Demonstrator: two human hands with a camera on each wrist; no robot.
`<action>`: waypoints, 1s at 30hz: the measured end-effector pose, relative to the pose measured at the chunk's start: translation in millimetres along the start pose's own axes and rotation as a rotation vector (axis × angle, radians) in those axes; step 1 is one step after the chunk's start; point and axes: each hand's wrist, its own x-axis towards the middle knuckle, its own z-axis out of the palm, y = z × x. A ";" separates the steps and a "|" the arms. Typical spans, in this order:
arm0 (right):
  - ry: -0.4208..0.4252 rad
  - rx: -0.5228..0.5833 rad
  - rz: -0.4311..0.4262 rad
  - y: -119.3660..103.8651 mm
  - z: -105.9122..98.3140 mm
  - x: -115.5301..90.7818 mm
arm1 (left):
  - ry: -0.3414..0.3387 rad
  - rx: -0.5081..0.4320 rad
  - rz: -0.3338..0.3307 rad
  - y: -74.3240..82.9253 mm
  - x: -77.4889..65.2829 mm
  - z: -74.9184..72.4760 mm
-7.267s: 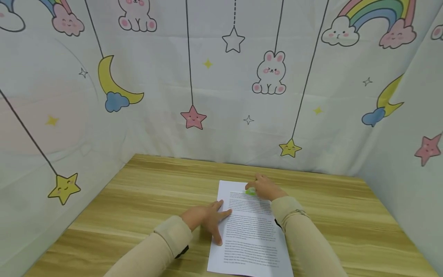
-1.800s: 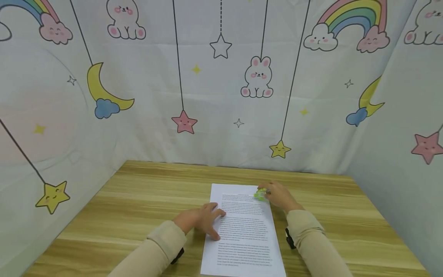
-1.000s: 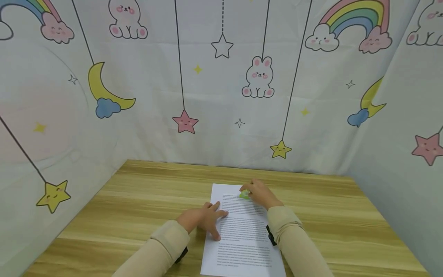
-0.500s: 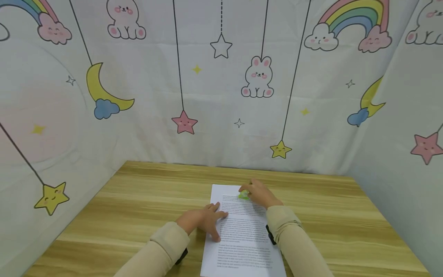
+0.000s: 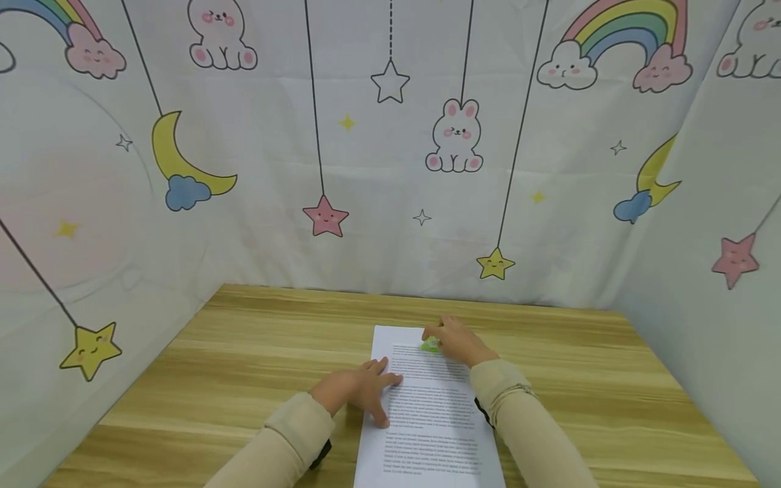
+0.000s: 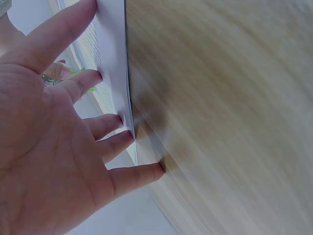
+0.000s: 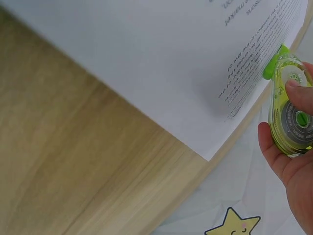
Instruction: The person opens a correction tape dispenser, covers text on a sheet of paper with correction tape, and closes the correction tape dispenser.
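A printed sheet of paper [image 5: 433,440] lies on the wooden table. My right hand [image 5: 462,341] grips a green, see-through correction tape [image 7: 287,122] between thumb and fingers. The tip of the correction tape sits right at the top lines of print, as the right wrist view shows. My left hand [image 5: 364,390] rests its spread fingers along the sheet's left edge. In the left wrist view most of those fingertips [image 6: 98,76] meet the paper, while the little finger reaches the bare wood beside it. Part of the correction tape is hidden behind my right fingers in the head view.
The wooden table [image 5: 244,352] extends on both sides of the sheet and behind it. A white curtain [image 5: 390,169] printed with stars, moons and bunnies hangs along the back and both sides. Dark straps [image 5: 320,454] circle the wrists below the cream sleeves.
From the sheet's right edge, my right hand has moved left over the top lines with the correction tape, then held nearly still for the last second. The left hand stays put.
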 end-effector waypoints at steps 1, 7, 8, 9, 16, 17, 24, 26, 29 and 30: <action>0.002 0.004 0.004 0.0 -0.2 -0.3 | 0.001 -0.002 -0.001 -0.1 0.0 0.1; -0.007 0.008 0.035 2.5 -1.3 -2.6 | 0.000 -0.013 -0.009 -0.7 0.2 0.1; -0.010 0.009 0.033 3.5 -1.1 -2.8 | 0.000 -0.014 -0.010 -0.9 0.3 0.1; -0.015 0.005 0.034 4.3 -0.8 -3.0 | -0.002 -0.014 -0.012 -0.9 0.2 0.0; -0.012 0.010 0.010 7.1 -1.5 -3.8 | -0.008 -0.034 -0.015 -0.8 -0.5 -0.7; -0.007 0.009 0.001 7.6 -1.5 -4.0 | -0.009 -0.035 -0.016 -0.7 -0.6 -0.8; -0.012 0.020 0.002 11.3 -4.0 -7.3 | 0.000 -0.028 -0.012 0.1 -1.1 -1.1; -0.010 0.020 0.007 13.0 -4.7 -7.9 | 0.004 -0.027 -0.009 0.3 -1.0 -1.6; -0.013 0.008 -0.001 15.6 -5.0 -8.9 | 0.003 -0.030 -0.008 0.2 -0.9 -1.8; -0.012 0.009 -0.008 16.5 -4.9 -9.4 | -0.001 -0.036 -0.008 0.1 -0.9 -1.7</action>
